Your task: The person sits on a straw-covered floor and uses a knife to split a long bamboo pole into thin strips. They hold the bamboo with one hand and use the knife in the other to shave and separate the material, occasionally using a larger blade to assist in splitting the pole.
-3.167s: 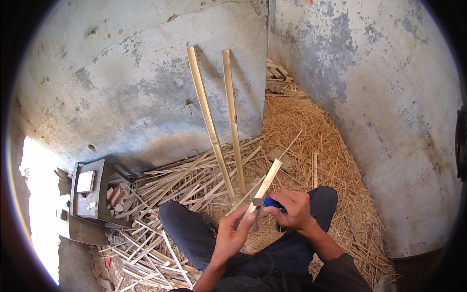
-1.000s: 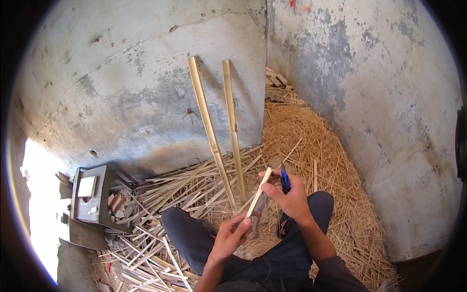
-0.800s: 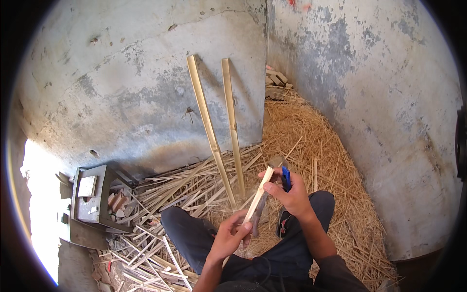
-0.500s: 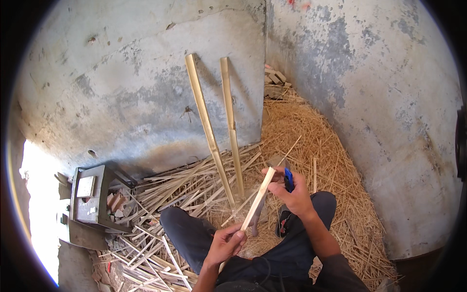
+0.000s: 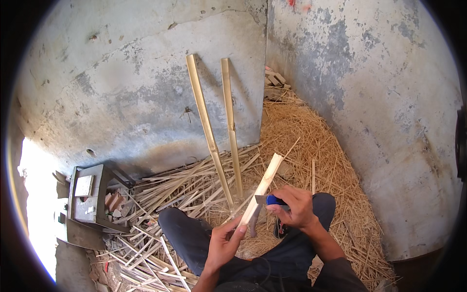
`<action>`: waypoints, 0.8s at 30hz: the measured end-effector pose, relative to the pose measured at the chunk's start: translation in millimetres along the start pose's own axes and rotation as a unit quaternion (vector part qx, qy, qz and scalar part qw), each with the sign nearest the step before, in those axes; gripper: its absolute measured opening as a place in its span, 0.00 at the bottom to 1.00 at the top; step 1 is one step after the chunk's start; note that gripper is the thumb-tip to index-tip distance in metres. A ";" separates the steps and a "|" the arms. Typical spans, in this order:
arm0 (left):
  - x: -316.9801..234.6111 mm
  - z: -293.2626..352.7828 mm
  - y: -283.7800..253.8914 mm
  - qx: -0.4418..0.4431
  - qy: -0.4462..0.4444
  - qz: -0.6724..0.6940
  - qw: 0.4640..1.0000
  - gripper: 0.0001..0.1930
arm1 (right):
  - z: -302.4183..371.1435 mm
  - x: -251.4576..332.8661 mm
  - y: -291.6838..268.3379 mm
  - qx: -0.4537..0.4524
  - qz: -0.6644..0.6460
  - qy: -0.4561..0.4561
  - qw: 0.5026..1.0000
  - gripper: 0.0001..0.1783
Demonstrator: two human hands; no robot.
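My left hand grips the lower end of a pale flat bamboo strip that slants up and to the right over my lap. My right hand is closed on a knife with a blue handle, and its metal blade lies across the strip about midway along it. Both hands are above my dark trousers, with my knees spread over the straw-covered floor.
Two long split bamboo poles lean on the grey concrete wall ahead. A heap of thin bamboo slivers and straw covers the floor. A small grey stool stands at the left. A second wall closes the right side.
My right hand has drawn the knife down the strip toward me, from near its upper end to its middle. My left hand stays on the lower end.
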State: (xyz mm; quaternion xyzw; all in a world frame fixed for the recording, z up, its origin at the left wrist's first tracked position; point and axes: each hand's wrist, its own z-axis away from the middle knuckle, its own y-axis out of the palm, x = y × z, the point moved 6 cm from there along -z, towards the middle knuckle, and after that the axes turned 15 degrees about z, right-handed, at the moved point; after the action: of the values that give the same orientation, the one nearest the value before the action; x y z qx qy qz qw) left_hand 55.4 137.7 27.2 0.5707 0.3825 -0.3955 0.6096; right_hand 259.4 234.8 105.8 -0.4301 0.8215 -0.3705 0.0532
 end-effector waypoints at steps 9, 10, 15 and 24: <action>-10.0 1.4 4.7 -0.007 0.036 -0.092 0.995 0.19 | -8.3 7.1 -7.0 -0.003 0.035 -0.006 0.999 0.22; -8.7 0.8 6.7 -0.004 0.039 -0.084 0.996 0.19 | -9.4 6.2 -6.9 -0.004 0.035 0.002 0.999 0.23; -0.9 3.9 4.4 -0.010 0.013 -0.034 0.999 0.19 | -13.2 -5.7 -5.8 -0.018 0.054 0.008 0.998 0.23; 8.3 11.9 -5.1 -0.026 -0.040 0.014 0.999 0.20 | -15.9 -28.0 1.0 -0.057 0.053 0.020 0.997 0.19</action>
State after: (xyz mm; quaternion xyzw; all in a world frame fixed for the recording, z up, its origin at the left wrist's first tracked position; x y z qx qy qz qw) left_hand 54.3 125.2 18.2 0.5439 0.3601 -0.3989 0.6445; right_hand 269.7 265.1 110.1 -0.3808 0.8639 -0.3281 0.0314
